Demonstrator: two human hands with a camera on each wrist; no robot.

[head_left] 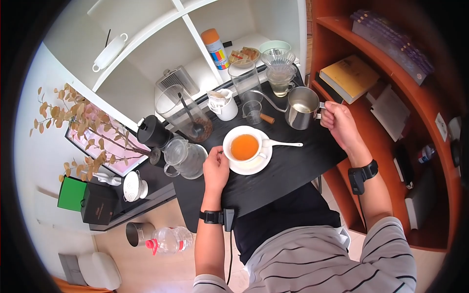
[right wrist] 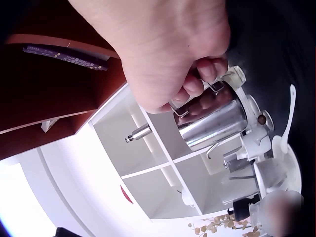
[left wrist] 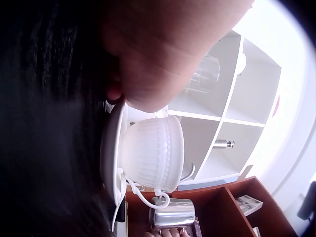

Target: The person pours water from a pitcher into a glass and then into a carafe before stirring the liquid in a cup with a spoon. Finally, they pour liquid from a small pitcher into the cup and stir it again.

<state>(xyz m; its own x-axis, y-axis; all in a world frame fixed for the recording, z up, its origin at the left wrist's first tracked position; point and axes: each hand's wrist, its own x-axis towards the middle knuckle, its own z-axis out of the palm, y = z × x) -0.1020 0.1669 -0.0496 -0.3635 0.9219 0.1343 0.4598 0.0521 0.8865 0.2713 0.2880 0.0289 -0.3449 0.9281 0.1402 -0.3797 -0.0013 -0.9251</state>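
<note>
Nearest, at the bottom of the head view, is a grey shirt [head_left: 303, 249] with thin dark stripes. Beyond it the front edge of the black bench [head_left: 288, 171] slants up towards the right. A strip of its grained surface lies between this edge and a round white saucer [head_left: 245, 170] near the centre of the frame, crossed by the left forearm.

The left hand [head_left: 216, 167] is at the saucer's left rim; its fingertips are hidden, so I cannot tell whether they pinch it. A glass jug [head_left: 184, 158] stands just beside it, narrowing the room on that side. On the saucer sits a white cup [left wrist: 153, 153], ribbed outside, holding clear orange-brown liquid. A smooth white spoon [head_left: 286, 144] rests on the saucer's right side, its handle jutting over the bench.

At upper right, the right hand [head_left: 337, 119] has its fingers curled round the angular handle of a shiny metal kettle [head_left: 300, 110], whose thin curved spout reaches left, close to a small glass [head_left: 252, 112] with a wooden handle.

Further back stand a white mug [head_left: 224, 108] and a glass cylinder [head_left: 168, 105] with brown beans. Behind rises a white cubby shelf [head_left: 141, 53]; a red-brown wooden bookcase [head_left: 337, 36] fills the right.
</note>
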